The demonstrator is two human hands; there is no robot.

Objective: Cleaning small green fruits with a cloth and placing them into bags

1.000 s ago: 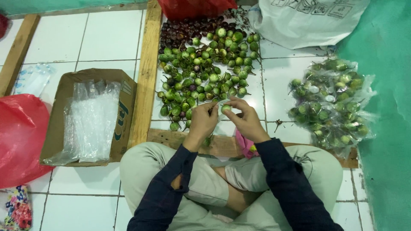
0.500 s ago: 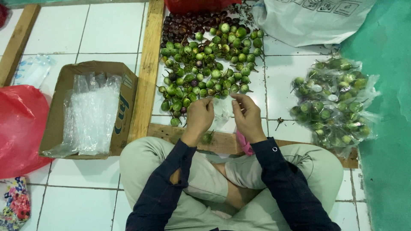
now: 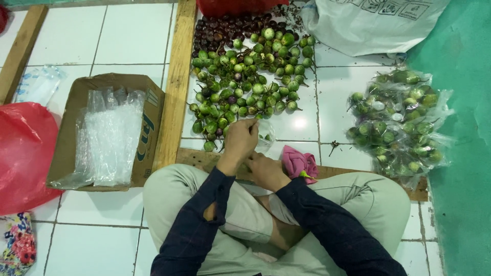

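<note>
I sit cross-legged on a white tiled floor. A pile of small round green eggplants (image 3: 245, 87) lies in front of me. My left hand (image 3: 239, 142) reaches to the pile's near edge, its fingers pinched on the rim of a small clear plastic bag (image 3: 266, 139) that holds a few green eggplants. Lower down, my right hand (image 3: 267, 171) rests over the wooden plank (image 3: 197, 157) by my knees, fingers curled; what it holds is hidden. A pink cloth (image 3: 299, 162) lies just right of it.
Dark purple fruits (image 3: 225, 28) lie behind the green pile. Several filled clear bags (image 3: 399, 122) are heaped at right, and a white sack (image 3: 373, 23) lies at the back. A cardboard box of empty plastic bags (image 3: 110, 133) and a red bag (image 3: 23, 153) are at left, past a wooden beam (image 3: 176, 76).
My right hand has drawn back from the pile's edge to the plank near my lap. My left hand stays forward at the small bag.
</note>
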